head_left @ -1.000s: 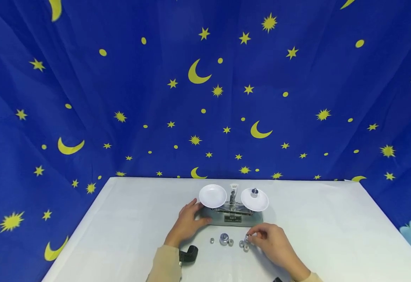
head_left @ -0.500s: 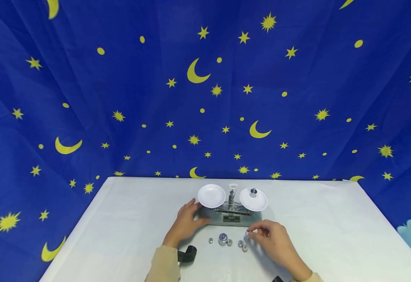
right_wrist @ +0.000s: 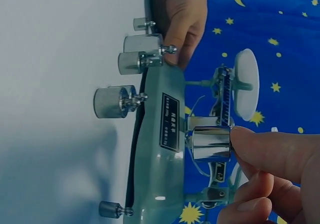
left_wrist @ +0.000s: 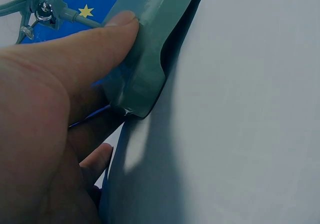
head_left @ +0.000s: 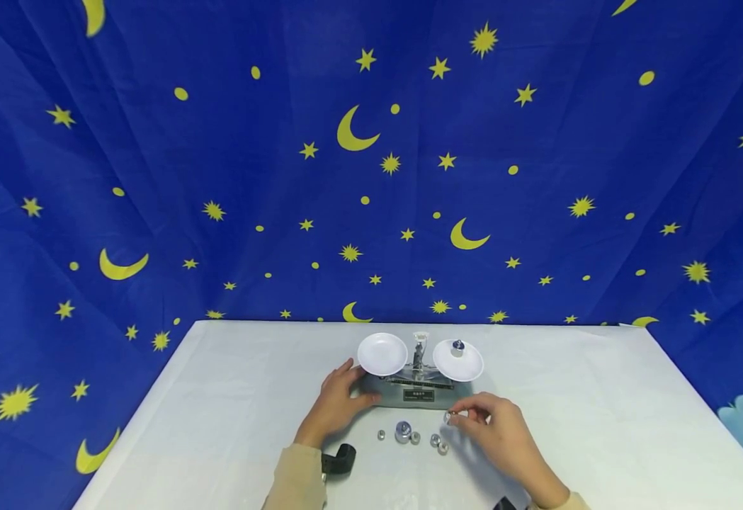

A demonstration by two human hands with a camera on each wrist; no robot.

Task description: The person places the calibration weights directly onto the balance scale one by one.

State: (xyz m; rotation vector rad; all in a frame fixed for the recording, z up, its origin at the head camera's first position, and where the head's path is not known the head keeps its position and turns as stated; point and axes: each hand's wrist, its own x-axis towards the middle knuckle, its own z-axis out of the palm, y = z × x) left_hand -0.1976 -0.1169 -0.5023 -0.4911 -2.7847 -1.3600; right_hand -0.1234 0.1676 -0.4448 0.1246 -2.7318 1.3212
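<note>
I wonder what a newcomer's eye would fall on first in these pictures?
Probably the blue backdrop with yellow moons and stars, filling most of the head view. Next, the balance scale on the white table below, its right pan bearing a metal weight. Then the right hand, pinching another shiny weight near the scale's front.

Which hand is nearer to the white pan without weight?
Left. The left hand grips the base beside this pan; the right hand pinches a weight near the base's other end.
</note>
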